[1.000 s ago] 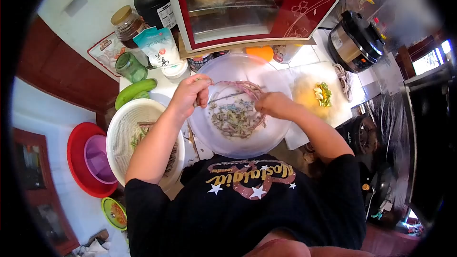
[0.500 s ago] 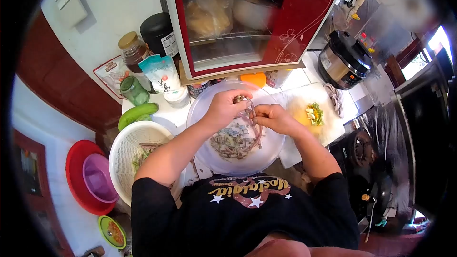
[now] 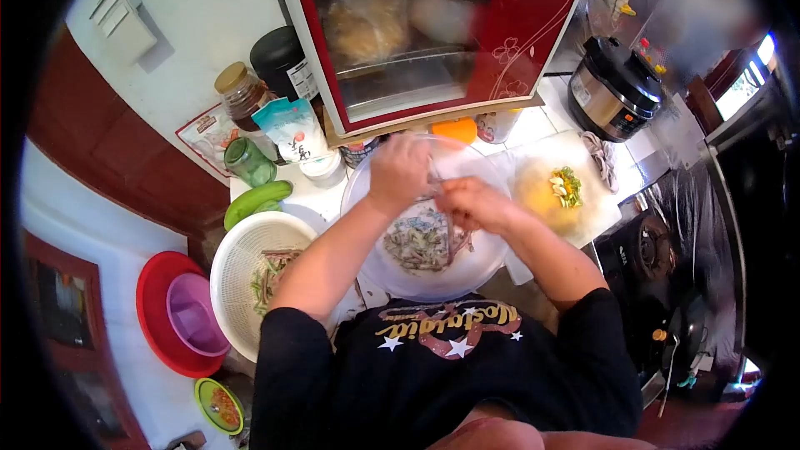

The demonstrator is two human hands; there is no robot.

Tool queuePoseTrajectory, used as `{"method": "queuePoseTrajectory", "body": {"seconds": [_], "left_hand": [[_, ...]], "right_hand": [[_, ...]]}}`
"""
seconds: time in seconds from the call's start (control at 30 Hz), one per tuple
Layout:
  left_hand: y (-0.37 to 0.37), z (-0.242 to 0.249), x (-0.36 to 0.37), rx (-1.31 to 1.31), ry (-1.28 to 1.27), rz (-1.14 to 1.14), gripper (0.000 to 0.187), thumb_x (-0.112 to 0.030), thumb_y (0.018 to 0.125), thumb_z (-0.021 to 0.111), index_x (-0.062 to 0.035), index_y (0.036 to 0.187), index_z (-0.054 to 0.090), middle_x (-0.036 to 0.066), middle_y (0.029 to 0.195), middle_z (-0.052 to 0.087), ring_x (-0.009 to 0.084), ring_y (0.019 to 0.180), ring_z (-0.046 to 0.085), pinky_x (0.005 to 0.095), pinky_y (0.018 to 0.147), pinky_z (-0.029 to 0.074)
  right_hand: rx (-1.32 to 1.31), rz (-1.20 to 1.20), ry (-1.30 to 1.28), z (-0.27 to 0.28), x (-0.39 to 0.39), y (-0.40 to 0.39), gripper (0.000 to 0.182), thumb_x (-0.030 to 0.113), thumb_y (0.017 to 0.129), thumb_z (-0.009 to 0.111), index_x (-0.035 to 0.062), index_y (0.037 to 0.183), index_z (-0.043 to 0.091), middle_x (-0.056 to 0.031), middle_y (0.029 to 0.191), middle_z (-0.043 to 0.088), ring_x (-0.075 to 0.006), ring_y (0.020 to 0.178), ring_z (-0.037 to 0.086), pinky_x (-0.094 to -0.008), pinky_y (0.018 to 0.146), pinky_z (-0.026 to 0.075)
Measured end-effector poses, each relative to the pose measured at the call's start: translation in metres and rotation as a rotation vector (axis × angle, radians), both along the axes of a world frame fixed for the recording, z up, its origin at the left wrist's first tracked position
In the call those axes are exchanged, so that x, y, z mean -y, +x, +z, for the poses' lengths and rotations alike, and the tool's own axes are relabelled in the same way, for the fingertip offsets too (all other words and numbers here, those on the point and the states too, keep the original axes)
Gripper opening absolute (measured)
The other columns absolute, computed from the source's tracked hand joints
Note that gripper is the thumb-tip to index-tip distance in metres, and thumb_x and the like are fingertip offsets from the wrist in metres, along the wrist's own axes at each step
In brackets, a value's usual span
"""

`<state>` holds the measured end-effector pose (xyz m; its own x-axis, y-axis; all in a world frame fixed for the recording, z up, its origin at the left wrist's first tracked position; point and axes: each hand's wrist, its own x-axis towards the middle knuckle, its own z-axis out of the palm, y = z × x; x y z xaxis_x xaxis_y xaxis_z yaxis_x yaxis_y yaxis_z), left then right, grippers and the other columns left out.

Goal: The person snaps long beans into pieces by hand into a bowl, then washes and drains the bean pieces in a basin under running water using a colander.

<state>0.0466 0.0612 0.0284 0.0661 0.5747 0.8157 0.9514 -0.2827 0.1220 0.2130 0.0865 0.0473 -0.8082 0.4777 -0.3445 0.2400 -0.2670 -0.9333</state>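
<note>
Over the wide translucent bowl [image 3: 354,258], my left hand [image 3: 402,173] is closed at the upper ends of some long, thin purplish-brown stems [image 3: 435,177]; motion smears its fingers. My right hand [image 3: 473,205] pinches the same stems a little lower, fingers pressed together. Parts of the stems hang down from my right hand into the bowl. At the bottom of the bowl lies a pile of short greenish-brown pieces [image 3: 417,243]. Left of my left forearm, a white colander [image 3: 237,271] holds more long green and brown stems [image 3: 273,271], partly hidden by the arm.
A cutting board [image 3: 533,237] with chopped green and pale bits [image 3: 567,187] lies on the right. Behind it stands a pressure cooker [image 3: 615,87]; a stove [image 3: 646,250] is far right. Jars, a green gourd [image 3: 257,203] and a glass-fronted cabinet [image 3: 433,117] border the bowl.
The view has shifted, so the surroundings sit slightly further right. My left hand has moved up a little and is blurred. My right hand has stayed close to the stems.
</note>
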Motion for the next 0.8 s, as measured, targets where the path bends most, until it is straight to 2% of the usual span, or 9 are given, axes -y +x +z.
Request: {"method": "queuePoseTrajectory", "body": {"seconds": [0.17, 0.23, 0.27, 0.43, 0.5, 0.57, 0.63, 0.7, 0.8], "left_hand": [[-0.032, -0.016, 0.001, 0.109, -0.555, 0.214, 0.012, -0.019, 0.076, 0.054, -0.0080, 0.081, 0.056, 0.011, 0.075, 0.060, 0.0288, 0.074, 0.059, 0.0390, 0.065, 0.045], [-0.039, -0.022, 0.013, 0.261, -0.863, -0.139, 0.021, -0.023, 0.076, 0.059, -0.0107, 0.093, 0.059, 0.010, 0.075, 0.062, 0.0254, 0.067, 0.059, 0.0356, 0.063, 0.047], [-0.041, -0.012, 0.016, 0.301, -1.001, -0.027, 0.030, -0.025, 0.077, 0.060, -0.0117, 0.104, 0.059, 0.011, 0.081, 0.063, 0.0199, 0.073, 0.061, 0.0297, 0.066, 0.047], [-0.031, 0.036, 0.019, 0.605, -0.705, -0.291, 0.028, -0.020, 0.078, 0.059, -0.0064, 0.101, 0.059, 0.010, 0.079, 0.063, 0.0133, 0.071, 0.059, 0.0261, 0.066, 0.045], [-0.028, 0.059, 0.022, 0.235, -0.947, -0.379, 0.024, -0.019, 0.078, 0.059, -0.0038, 0.097, 0.060, 0.007, 0.078, 0.064, 0.0119, 0.071, 0.058, 0.0257, 0.066, 0.045], [-0.029, 0.074, 0.026, 0.174, -0.990, -0.382, 0.021, -0.019, 0.078, 0.059, -0.0029, 0.092, 0.061, 0.005, 0.078, 0.064, 0.0102, 0.072, 0.058, 0.0252, 0.066, 0.045], [-0.038, 0.065, 0.021, 0.436, -1.145, -0.476, 0.020, -0.020, 0.077, 0.060, -0.0027, 0.088, 0.062, 0.004, 0.076, 0.064, 0.0093, 0.068, 0.056, 0.0252, 0.062, 0.044], [-0.039, 0.060, 0.017, 0.388, -1.193, -0.461, 0.022, -0.018, 0.077, 0.061, -0.0033, 0.093, 0.060, 0.004, 0.071, 0.061, 0.0074, 0.063, 0.053, 0.0230, 0.056, 0.041], [-0.027, 0.044, 0.019, 0.866, -1.327, -0.614, 0.032, -0.013, 0.078, 0.060, -0.0046, 0.108, 0.054, 0.001, 0.065, 0.057, 0.0043, 0.056, 0.047, 0.0176, 0.048, 0.033]], "right_hand": [[-0.147, 0.020, -0.026, 0.007, 0.000, 0.011, 0.013, 0.020, 0.083, 0.052, 0.0061, 0.083, 0.054, 0.0013, 0.058, 0.047, -0.0057, 0.048, 0.042, -0.0193, 0.042, 0.032], [-0.217, 0.031, -0.023, -0.004, -0.014, 0.019, 0.015, 0.021, 0.085, 0.051, 0.0055, 0.084, 0.054, 0.0002, 0.061, 0.050, -0.0069, 0.053, 0.048, -0.0194, 0.047, 0.036], [-0.245, 0.034, -0.037, -0.004, -0.015, 0.020, 0.016, 0.021, 0.086, 0.050, 0.0052, 0.084, 0.054, 0.0000, 0.062, 0.051, -0.0076, 0.055, 0.050, -0.0197, 0.049, 0.038], [-0.071, 0.242, 0.170, 0.001, -0.023, 0.005, 0.020, 0.022, 0.088, 0.048, 0.0038, 0.087, 0.055, -0.0009, 0.065, 0.054, -0.0109, 0.063, 0.055, -0.0224, 0.055, 0.042], [-0.049, 0.221, 0.250, -0.009, -0.031, 0.000, 0.019, 0.021, 0.087, 0.050, 0.0034, 0.085, 0.056, -0.0024, 0.064, 0.055, -0.0121, 0.062, 0.055, -0.0237, 0.055, 0.042], [-0.028, 0.185, 0.337, -0.008, -0.033, -0.001, 0.018, 0.020, 0.086, 0.051, 0.0030, 0.082, 0.057, -0.0038, 0.062, 0.055, -0.0133, 0.061, 0.055, -0.0250, 0.055, 0.042], [-0.084, 0.082, 0.920, -0.001, -0.021, -0.004, 0.014, 0.018, 0.077, 0.060, 0.0040, 0.077, 0.058, -0.0076, 0.061, 0.055, -0.0183, 0.058, 0.054, -0.0297, 0.055, 0.042], [-0.119, 0.119, 1.179, 0.006, -0.015, -0.009, 0.015, 0.018, 0.072, 0.063, 0.0041, 0.076, 0.059, -0.0093, 0.062, 0.055, -0.0213, 0.059, 0.055, -0.0329, 0.056, 0.043], [-0.193, 0.069, 1.581, 0.016, -0.015, -0.009, 0.019, 0.019, 0.065, 0.068, 0.0046, 0.074, 0.059, -0.0104, 0.062, 0.055, -0.0262, 0.060, 0.055, -0.0375, 0.058, 0.044]]}}
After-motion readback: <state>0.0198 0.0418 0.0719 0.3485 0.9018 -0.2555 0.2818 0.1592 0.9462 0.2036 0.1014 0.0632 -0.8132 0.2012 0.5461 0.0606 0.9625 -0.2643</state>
